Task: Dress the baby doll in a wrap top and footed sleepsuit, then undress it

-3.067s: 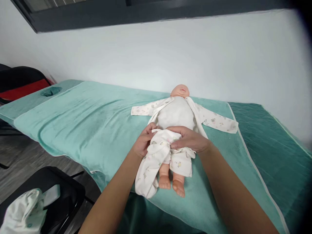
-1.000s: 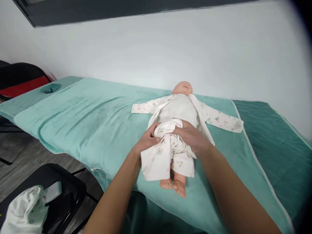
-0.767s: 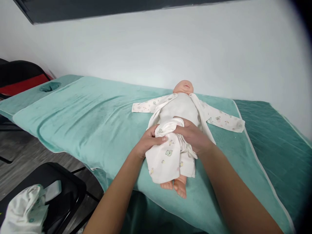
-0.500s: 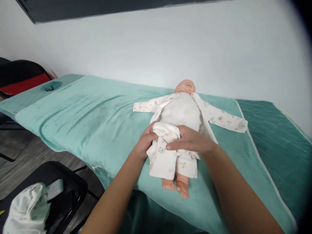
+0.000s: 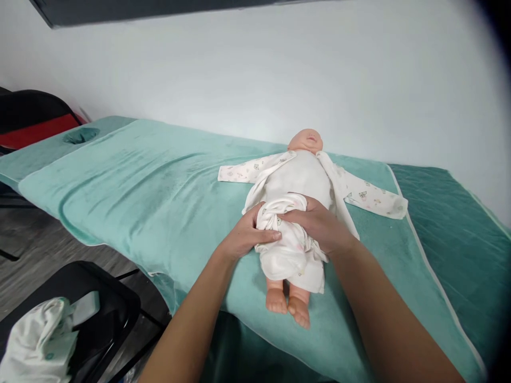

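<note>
On the turquoise plush bed cover (image 5: 159, 175), gripped the bunched, white printed cloth garment (image 5: 283, 260) over the hips and thighs of the white-bodied, pink-limbed baby doll (image 5: 301, 178), with left hand (image 5: 247, 233) and right hand (image 5: 324, 226) closed on the folds. Probably risked twisting them by tugging unevenly.

By its look, this is a treatment or care-practice room: a teal-covered massage bed (image 5: 159, 175), with a face hole (image 5: 81, 135) at its left end, runs along a white wall (image 5: 239, 80). A baby doll (image 5: 301, 173) lies across it; a black chair (image 5: 115, 306) stands by its near edge.
</note>
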Demonstrator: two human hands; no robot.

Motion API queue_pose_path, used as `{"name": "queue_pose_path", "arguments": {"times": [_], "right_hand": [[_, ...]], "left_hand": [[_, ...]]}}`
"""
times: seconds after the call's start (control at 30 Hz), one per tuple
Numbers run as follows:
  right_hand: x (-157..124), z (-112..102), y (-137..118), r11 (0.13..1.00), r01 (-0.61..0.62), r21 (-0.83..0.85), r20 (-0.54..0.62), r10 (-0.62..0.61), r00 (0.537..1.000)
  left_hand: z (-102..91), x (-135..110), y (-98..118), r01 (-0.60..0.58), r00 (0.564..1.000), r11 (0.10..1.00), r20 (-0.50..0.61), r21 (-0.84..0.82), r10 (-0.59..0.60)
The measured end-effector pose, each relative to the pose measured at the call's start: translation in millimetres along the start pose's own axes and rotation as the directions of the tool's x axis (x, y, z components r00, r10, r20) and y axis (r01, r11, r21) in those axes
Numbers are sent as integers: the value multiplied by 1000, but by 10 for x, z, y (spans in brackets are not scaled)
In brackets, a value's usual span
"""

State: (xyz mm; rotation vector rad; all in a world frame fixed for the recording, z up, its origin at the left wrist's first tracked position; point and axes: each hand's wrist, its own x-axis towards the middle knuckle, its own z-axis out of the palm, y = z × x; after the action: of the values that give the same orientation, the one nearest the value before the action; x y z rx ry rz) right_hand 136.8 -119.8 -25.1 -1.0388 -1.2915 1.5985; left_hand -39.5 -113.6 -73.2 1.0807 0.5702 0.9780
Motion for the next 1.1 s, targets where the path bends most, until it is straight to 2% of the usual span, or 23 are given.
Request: {"name": "queue_pose_path", "arguments": {"times": [0.2, 0.27, 0.37, 0.43, 0.57, 0.67, 0.77, 0.9, 1.1], "right_hand": [[-31, 38, -51, 997, 26, -79, 66, -21, 998], [-43, 16, -73, 996, 11, -87, 152, 3, 988], [-60, -30, -99, 993, -18, -115, 304, 52, 951], [-70, -56, -104, 989, -43, -139, 341, 88, 936], [-72, -91, -62, 996, -54, -78, 306, 75, 949], [-52, -101, -8, 998, -62, 21, 213, 57, 975], [-41, -76, 16, 996, -61, 72, 137, 51, 989], [-58, -16, -15, 999, 0, 34, 112, -4, 994], [-85, 31, -78, 992, 41, -121, 144, -23, 989]], "left_hand": [[-2, 0, 10, -7, 996, 984, -88, -177, -8], [-18, 5, -5, -26, 994, 974, -111, -223, 1], [-43, 10, -21, -36, 993, 960, -115, -277, 4], [-53, 8, -22, -24, 994, 956, -111, -292, -9], [-49, -2, -19, 10, 993, 968, -110, -250, -39], [-28, -13, -30, -14, 995, 985, -97, -175, -3], [-8, -25, -37, -41, 999, 993, -27, -114, 39], [-21, -38, -30, 3, 998, 998, 65, -59, 1], [-75, -64, -31, 98, 995, 995, 33, -35, -97]]}}
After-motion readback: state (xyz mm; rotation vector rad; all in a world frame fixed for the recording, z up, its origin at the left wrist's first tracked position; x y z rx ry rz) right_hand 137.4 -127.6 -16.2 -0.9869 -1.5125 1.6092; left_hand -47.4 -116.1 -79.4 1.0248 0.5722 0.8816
